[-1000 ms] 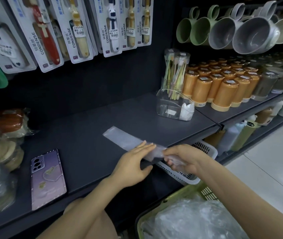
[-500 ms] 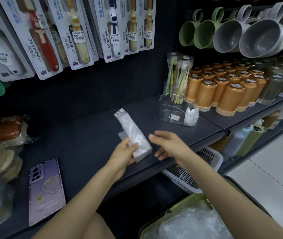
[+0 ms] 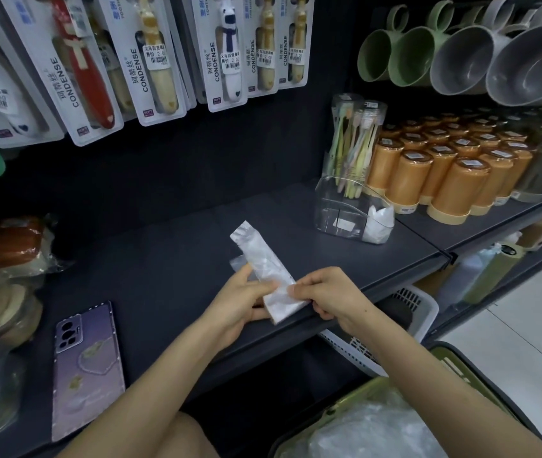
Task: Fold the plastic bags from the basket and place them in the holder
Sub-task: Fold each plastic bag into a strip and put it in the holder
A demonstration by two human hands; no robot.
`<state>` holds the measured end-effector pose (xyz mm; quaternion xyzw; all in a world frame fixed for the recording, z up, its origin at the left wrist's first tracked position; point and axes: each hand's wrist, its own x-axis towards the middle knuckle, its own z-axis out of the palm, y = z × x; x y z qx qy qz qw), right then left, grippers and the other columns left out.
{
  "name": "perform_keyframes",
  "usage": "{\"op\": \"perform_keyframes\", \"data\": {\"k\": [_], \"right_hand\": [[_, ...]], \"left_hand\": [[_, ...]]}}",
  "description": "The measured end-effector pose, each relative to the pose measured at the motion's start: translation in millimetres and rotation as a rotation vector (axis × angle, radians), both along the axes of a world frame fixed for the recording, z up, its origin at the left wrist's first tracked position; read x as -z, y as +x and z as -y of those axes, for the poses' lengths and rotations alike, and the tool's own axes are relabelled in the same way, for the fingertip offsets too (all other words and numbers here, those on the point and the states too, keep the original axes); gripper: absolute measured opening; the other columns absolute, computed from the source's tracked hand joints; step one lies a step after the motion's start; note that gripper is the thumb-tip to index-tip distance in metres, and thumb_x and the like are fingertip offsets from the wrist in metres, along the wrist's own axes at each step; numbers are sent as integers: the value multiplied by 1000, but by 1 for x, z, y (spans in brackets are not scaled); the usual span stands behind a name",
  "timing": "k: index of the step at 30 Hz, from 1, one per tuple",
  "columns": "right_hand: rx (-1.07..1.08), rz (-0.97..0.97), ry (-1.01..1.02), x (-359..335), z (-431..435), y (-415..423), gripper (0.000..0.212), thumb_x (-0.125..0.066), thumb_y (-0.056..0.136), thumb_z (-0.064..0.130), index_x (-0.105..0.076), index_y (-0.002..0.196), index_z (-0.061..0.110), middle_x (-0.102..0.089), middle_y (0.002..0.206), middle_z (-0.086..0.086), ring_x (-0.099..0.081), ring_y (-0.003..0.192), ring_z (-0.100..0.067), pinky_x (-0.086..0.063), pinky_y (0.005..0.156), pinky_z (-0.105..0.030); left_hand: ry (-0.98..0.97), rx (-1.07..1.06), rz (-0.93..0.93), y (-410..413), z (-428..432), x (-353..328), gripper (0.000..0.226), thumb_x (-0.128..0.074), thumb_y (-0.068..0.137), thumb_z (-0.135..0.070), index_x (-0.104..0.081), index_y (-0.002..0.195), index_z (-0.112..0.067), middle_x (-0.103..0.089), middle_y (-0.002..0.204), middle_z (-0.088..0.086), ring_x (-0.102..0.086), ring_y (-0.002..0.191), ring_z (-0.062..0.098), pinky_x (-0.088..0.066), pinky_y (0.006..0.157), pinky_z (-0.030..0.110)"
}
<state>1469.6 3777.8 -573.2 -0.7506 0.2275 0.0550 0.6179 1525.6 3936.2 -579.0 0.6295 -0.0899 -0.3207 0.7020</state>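
Presently pinched at its near end between left hand (image 3: 240, 305) and right hand (image 3: 329, 299): bag (image 3: 264, 259), at shelf (image 3: 164, 259) front, lengthwise away-leftward; holder (image 3: 339, 206) beyond, nearer right hand.

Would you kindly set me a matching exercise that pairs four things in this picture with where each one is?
Things:
1. bag
2. phone
3. holder
4. green basket

Places:
A. beside the orange cups, far right of the shelf
B. bottom right, lower than the shelf
C. held between the left hand and the right hand
D. flat on the shelf, at the left

Pairs: 1-C, 2-D, 3-A, 4-B
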Motion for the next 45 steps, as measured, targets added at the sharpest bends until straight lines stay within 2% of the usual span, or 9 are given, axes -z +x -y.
{"op": "perform_keyframes", "data": {"k": [7,13,17,24,29,34,37,41,45], "right_hand": [[-135,-83,-141,-3,15,0,8,-66,83,2,-68,88,-5,-41,50,0,-29,38,-9,-22,38,-18],[-168,-74,-227,-5,18,3,14,-61,83,-1,-68,95,-4,-42,51,0,-29,37,-7,-23,37,-16],[-154,-83,-234,-4,22,5,16,-57,82,-4,-68,94,-4,-41,49,0,-28,34,-7,-21,36,-15],[-233,-107,-249,-6,31,9,18,-54,80,-5,-68,88,3,-45,53,-2,-31,44,-11,-23,40,-18],[-352,-129,-279,-12,43,12,14,-60,83,0,-68,90,9,-47,50,3,-35,43,-9,-27,41,-20],[-312,-40,-332,-15,54,9,16,-61,89,10,-69,104,9,-55,67,2,-47,51,-6,-38,48,-21],[-168,163,-835,-3,48,4,29,-58,92,21,-66,120,18,-65,96,2,-60,86,-11,-51,79,-29],[-114,538,-1259,33,22,-1,38,-45,87,28,-72,109,13,-72,105,-3,-68,93,-27,-55,76,-37],[-217,416,-1311,64,23,-4,56,-19,103,34,-66,121,10,-66,124,-6,-61,118,-25,-43,100,-50]], "left_hand": [[90,-195,-42,27,2,-1,20,-58,94,-11,-56,113,-13,-66,113,14,-68,92,24,-58,61,32],[277,-340,167,50,5,5,55,-62,91,-13,-39,141,-10,-60,116,7,-61,98,19,-59,75,33],[527,-282,581,54,4,7,47,-61,93,-20,-46,137,-12,-65,99,-5,-61,98,16,-49,88,31],[740,42,1516,42,-2,25,46,-35,96,-35,-67,120,-13,-64,128,5,-56,122,29,-39,105,40],[886,405,1273,23,13,28,76,7,87,-58,-22,151,-28,-13,158,-12,0,148,10,9,117,22],[1021,353,1116,15,24,32,50,-10,105,-40,-10,153,-28,-4,161,-9,5,149,12,4,121,31],[1119,300,1061,9,31,31,51,-10,105,-38,-9,154,-26,0,162,-5,6,149,17,5,119,33],[1209,202,975,0,43,30,51,-8,105,-37,-9,155,-24,2,163,-1,6,149,21,6,118,35],[1284,190,993,0,46,33,51,-8,105,-33,-4,154,-23,3,163,1,6,149,20,5,121,39]]}}
